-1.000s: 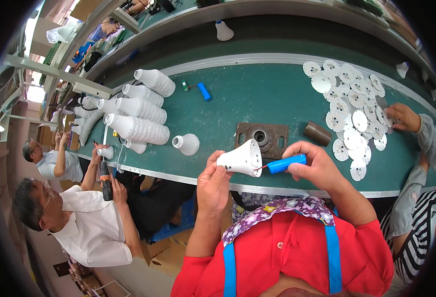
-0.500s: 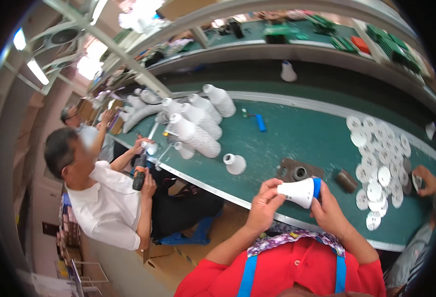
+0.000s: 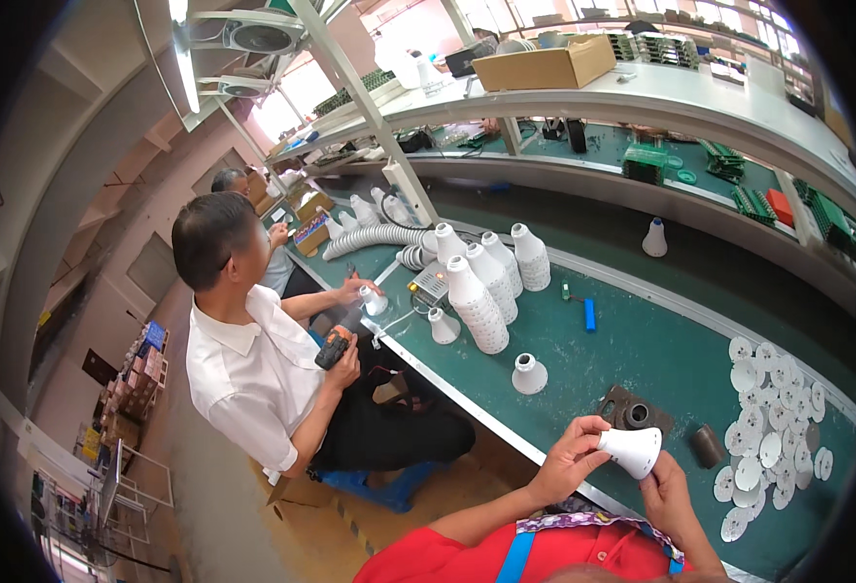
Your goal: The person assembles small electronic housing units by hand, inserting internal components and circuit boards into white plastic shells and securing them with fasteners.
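A white cone-shaped lamp housing (image 3: pixel 630 452) is between my hands above the near edge of the green bench, lying on its side. My left hand (image 3: pixel 572 461) pinches its narrow neck with thumb and fingers. At its wide rim, my right hand (image 3: pixel 667 492) grips from below, fingers bent. Just beyond is a brown metal plate (image 3: pixel 657 418) with a raised ring. A dark brown cylinder (image 3: pixel 708 446) lies to the right of it. Another white housing (image 3: pixel 529 374) stands on the bench, left of the plate.
Several white discs (image 3: pixel 770 449) lie spread at the right. Tall stacks of white housings (image 3: pixel 477 303) stand at the left, near a blue block (image 3: pixel 589 315) with a wire. A co-worker (image 3: pixel 243 340) on the left holds a power drill (image 3: pixel 335 346). A shelf (image 3: pixel 583 102) spans the back.
My view has swung left, so the bench sits further right. The blue piece at the housing's wide end no longer shows. Another person's hand at the far right has left the view.
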`<state>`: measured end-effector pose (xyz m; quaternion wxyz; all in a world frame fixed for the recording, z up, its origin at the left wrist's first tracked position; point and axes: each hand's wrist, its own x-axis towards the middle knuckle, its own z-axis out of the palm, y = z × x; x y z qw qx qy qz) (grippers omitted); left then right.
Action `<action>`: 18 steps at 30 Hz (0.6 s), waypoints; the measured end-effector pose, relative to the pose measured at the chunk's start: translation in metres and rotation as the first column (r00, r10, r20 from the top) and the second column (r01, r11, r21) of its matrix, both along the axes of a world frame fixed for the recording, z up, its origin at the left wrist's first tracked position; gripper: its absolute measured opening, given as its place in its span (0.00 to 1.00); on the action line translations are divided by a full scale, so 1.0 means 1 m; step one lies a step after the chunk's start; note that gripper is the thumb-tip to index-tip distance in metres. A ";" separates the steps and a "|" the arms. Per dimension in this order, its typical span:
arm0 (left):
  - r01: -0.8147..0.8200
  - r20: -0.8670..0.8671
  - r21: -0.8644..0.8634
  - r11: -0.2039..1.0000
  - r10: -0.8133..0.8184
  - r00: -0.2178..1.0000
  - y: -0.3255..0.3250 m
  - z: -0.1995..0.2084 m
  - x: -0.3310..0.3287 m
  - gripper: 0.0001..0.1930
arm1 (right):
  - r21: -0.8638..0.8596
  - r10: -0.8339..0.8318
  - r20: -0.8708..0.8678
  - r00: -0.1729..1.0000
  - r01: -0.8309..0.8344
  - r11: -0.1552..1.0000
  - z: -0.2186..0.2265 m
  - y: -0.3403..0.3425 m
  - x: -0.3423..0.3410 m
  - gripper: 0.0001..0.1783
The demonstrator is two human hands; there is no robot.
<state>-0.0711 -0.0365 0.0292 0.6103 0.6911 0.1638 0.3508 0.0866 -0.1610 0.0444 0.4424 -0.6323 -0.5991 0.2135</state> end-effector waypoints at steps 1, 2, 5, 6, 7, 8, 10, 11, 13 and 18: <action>-0.006 -0.004 -0.023 1.000 0.006 1.000 0.003 0.001 0.000 0.07 | 0.015 -0.066 -0.130 0.989 0.068 0.998 0.003 0.000 -0.005 0.15; 0.012 0.055 -0.165 0.986 -0.003 0.999 0.003 -0.003 0.001 0.08 | 0.022 -0.128 -0.260 0.957 0.138 0.990 0.006 -0.001 -0.010 0.16; 0.036 -0.016 -0.148 0.988 -0.039 0.999 0.003 -0.005 -0.005 0.08 | 0.036 -0.128 -0.254 0.959 0.141 0.989 0.026 0.001 -0.003 0.18; 0.066 0.032 -0.227 0.972 -0.061 0.998 0.001 -0.009 -0.002 0.09 | 0.009 -0.093 -0.117 0.989 0.094 0.995 0.030 0.001 0.001 0.19; 0.082 0.030 -0.219 0.972 -0.077 0.997 0.001 -0.013 -0.002 0.09 | 0.017 -0.108 -0.119 0.987 0.111 0.994 0.030 0.002 0.001 0.19; 0.066 0.051 -0.269 0.961 -0.054 0.997 0.003 -0.018 -0.003 0.09 | 0.035 -0.093 -0.077 0.993 0.096 0.995 0.029 0.003 0.001 0.18; 0.058 0.072 -0.409 0.911 -0.031 0.997 0.002 -0.016 -0.003 0.09 | 0.072 -0.097 -0.030 0.995 0.099 0.993 0.029 0.002 0.001 0.18; 0.075 0.072 -0.397 0.915 -0.050 0.996 0.001 -0.015 -0.003 0.09 | 0.100 -0.082 -0.040 0.996 0.086 0.991 0.026 0.001 -0.001 0.17; 0.112 0.156 -0.572 0.812 -0.027 0.987 0.001 -0.014 -0.002 0.08 | 0.136 -0.097 -0.056 0.994 0.104 0.985 0.025 -0.002 -0.002 0.17; 0.051 0.165 -0.659 0.751 0.078 0.983 -0.002 -0.015 -0.004 0.09 | 0.277 -0.096 0.050 0.994 0.078 0.958 0.018 0.002 -0.001 0.16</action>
